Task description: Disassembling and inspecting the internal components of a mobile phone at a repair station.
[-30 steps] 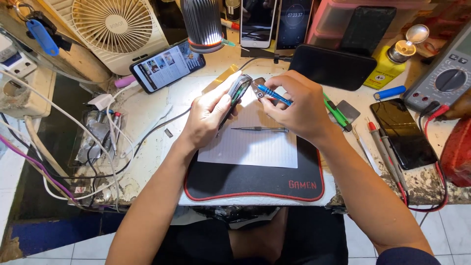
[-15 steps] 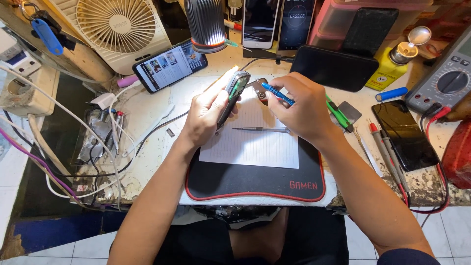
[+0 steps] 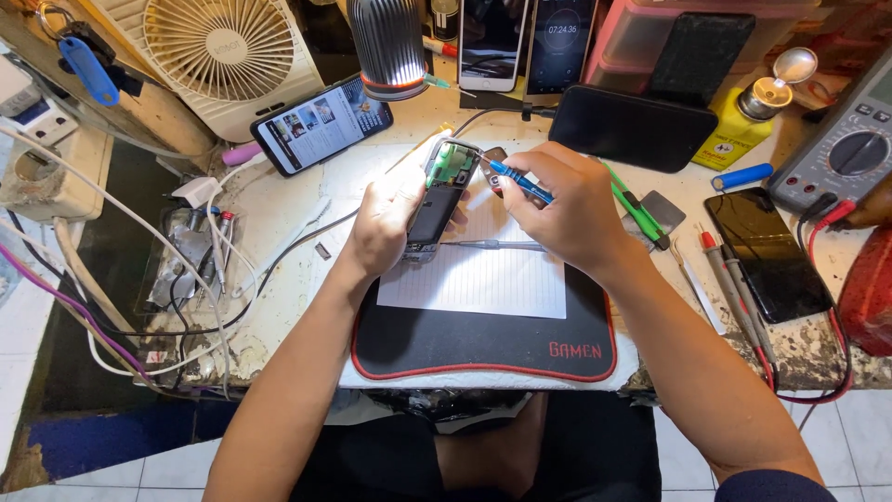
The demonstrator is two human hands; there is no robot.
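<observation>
My left hand grips an opened phone, tilted up on its side, with its green board and dark battery showing. My right hand holds a blue-handled screwdriver whose tip touches the top of the phone's board. Both hands hover over a lined white sheet lying on a black mat with a red border. A thin metal tool rests on the sheet under my hands.
A lit phone leans by a white fan. A lamp, two upright phones, a black case, a yellow bottle, a multimeter with probes, a dark phone, green tweezers and cables at left.
The view has drifted slightly. My left hand has turned the opened phone more upright, so its inside faces the camera, and the screwdriver tip stays at its top end.
</observation>
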